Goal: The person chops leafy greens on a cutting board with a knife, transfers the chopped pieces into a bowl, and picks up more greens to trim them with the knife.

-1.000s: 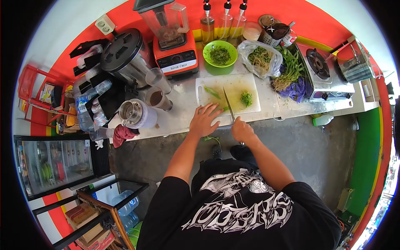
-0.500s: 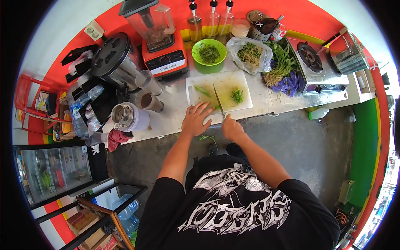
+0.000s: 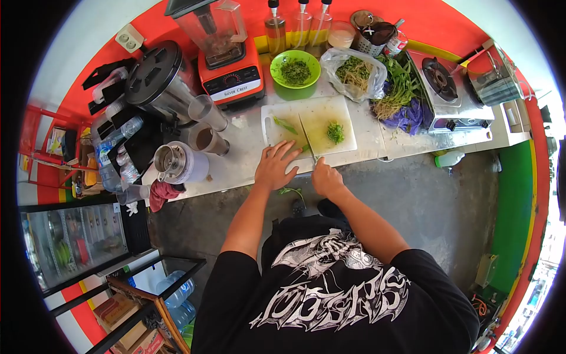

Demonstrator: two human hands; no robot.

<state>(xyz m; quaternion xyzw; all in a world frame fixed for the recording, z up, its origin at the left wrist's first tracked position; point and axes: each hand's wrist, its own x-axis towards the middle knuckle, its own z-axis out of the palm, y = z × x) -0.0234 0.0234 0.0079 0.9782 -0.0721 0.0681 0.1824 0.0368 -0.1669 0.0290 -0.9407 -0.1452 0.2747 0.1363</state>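
Note:
A white cutting board (image 3: 339,109) lies on the counter in the head view. My right hand (image 3: 327,179) is closed round the handle of a knife (image 3: 307,134), whose blade points away from me across the board. To its left my left hand (image 3: 275,166) lies flat at the board's near edge, fingers apart. Its fingertips are close to a small piece of green leaf (image 3: 305,148) beside the blade. Right of the knife sits a small heap of chopped greens (image 3: 335,133). Another green leaf (image 3: 285,125) rests on the left part of the board.
Beyond the board stand a green bowl (image 3: 296,90) of chopped greens, a plastic bag (image 3: 378,82) with stems and a red blender (image 3: 231,79). Leafy bunches (image 3: 396,97) lie beside a gas stove (image 3: 454,121). Plastic cups (image 3: 212,141) and a lidded jar (image 3: 187,164) occupy the left side.
The camera view has shifted slightly. Both hands stay almost in place, with the knife still on the board; the heap of greens looks the same.

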